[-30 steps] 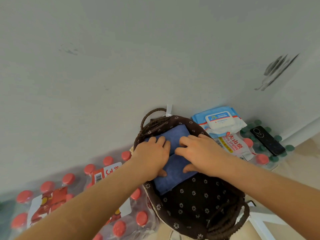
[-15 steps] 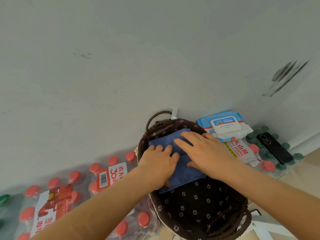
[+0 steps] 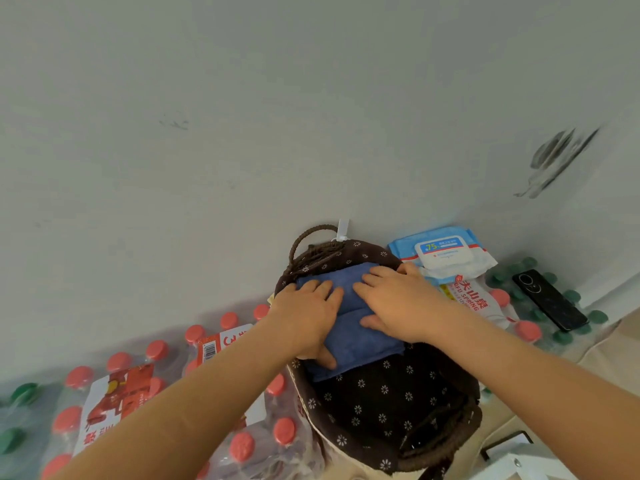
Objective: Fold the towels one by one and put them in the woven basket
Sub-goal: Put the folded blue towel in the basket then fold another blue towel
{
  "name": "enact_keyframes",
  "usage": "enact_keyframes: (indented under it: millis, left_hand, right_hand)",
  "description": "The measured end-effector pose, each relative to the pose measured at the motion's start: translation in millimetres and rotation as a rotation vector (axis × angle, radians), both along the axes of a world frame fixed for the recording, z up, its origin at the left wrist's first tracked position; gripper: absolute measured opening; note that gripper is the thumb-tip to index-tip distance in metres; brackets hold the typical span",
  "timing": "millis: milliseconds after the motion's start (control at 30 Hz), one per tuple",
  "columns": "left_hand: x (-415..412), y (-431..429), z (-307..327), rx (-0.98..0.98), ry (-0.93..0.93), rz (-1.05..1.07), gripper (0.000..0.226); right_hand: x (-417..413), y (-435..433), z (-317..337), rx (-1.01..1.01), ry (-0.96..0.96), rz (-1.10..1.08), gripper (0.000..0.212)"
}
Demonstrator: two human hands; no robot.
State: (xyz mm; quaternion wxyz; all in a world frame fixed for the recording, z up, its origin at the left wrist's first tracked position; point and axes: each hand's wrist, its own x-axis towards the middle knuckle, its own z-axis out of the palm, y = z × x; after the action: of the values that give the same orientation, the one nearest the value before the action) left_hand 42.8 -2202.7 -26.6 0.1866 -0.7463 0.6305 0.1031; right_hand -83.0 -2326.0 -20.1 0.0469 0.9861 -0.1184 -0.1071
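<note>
Towel (image 3: 363,344) pressed into woven basket (image 3: 381,407) by flat, straight-fingered left hand (image 3: 306,318) and right hand (image 3: 398,306); nearby wipes pack (image 3: 441,252) marked "75", bottle label (image 3: 467,299) "SPRING".

A single wide-angle view comes from a camera on the person's head, facing forward and tipped down. The wall (image 3: 242,116) fills the upper half of the frame. The basket (image 3: 381,403) sits low and just right of centre, at arm's length from the lens. Both forearms enter from the bottom corners and meet there, the left hand (image 3: 304,317) and right hand (image 3: 401,306) near mid-frame. The bottles (image 3: 121,393) lie at the lower left edge and the phone (image 3: 549,299) at the right. The wide lens bends lines near the borders.
</note>
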Motion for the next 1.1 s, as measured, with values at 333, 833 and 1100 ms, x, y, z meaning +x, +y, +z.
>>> enact_keyframes:
  millis: [333, 833, 1100]
  left_hand:
    - [3.5, 36.3, 41.6, -0.502, 0.234, 0.091, 0.041]
    - [-8.0, 251.6, 92.4, -1.285, 0.818, 0.870, 0.039]
    - [-20.4, 483.5, 81.7, -1.417, 0.623, 1.136, 0.033]
  right_hand:
    - [-25.0, 15.7, 58.1, 0.511, -0.377, -0.204, 0.032]
    - [22.0, 190.1, 101.8, 1.526, -0.694, -0.225, 0.019]
    - [74.3, 407.1, 94.4, 1.204, -0.472, 0.124, 0.021]
